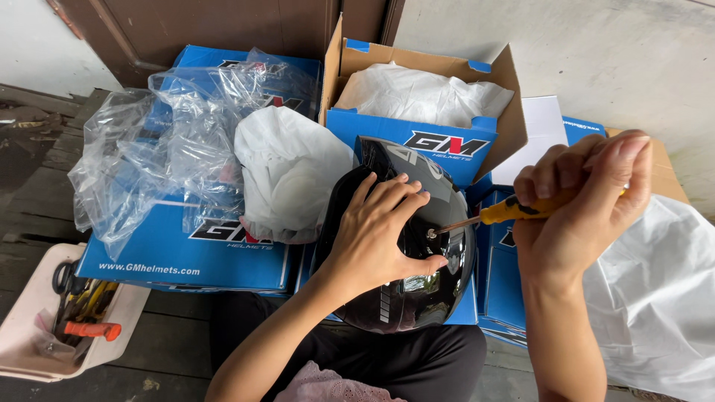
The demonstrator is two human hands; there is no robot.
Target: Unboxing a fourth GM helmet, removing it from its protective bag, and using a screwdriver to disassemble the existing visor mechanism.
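Observation:
A glossy black helmet (417, 290) rests on my lap, its side turned up. My left hand (376, 234) lies flat on the shell with fingers spread, steadying it beside a small silver screw (431, 233). My right hand (577, 201) grips a screwdriver (506, 211) with a yellow and black handle. Its metal tip touches the screw on the helmet's side.
Blue cardboard boxes (186, 253) lie around me; an open one (417, 97) behind the helmet holds white wrapping. Crumpled clear plastic (164, 149) and a white cloth bag (287, 175) sit on the left box. A beige tool tray (45, 327) is at lower left, white fabric (663, 298) at right.

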